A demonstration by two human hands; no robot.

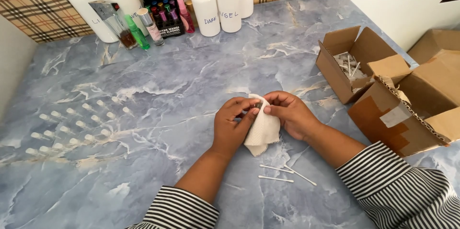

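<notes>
Where both hands (261, 116) meet, white cloth (262, 131) between their fingertips.

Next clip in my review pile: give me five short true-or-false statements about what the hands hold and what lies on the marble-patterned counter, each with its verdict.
1. Both hands hold a white cloth together. True: the left hand and right hand meet on it.
2. Three cotton swabs lie on the counter near the wrists. True.
3. The small clear vials stand to the right of the hands. False: they stand in rows to the left.
4. The cardboard boxes are closed. False: the flaps are open.
5. The white bottles lie flat beside the hands. False: they stand upright at the far edge of the counter.
</notes>
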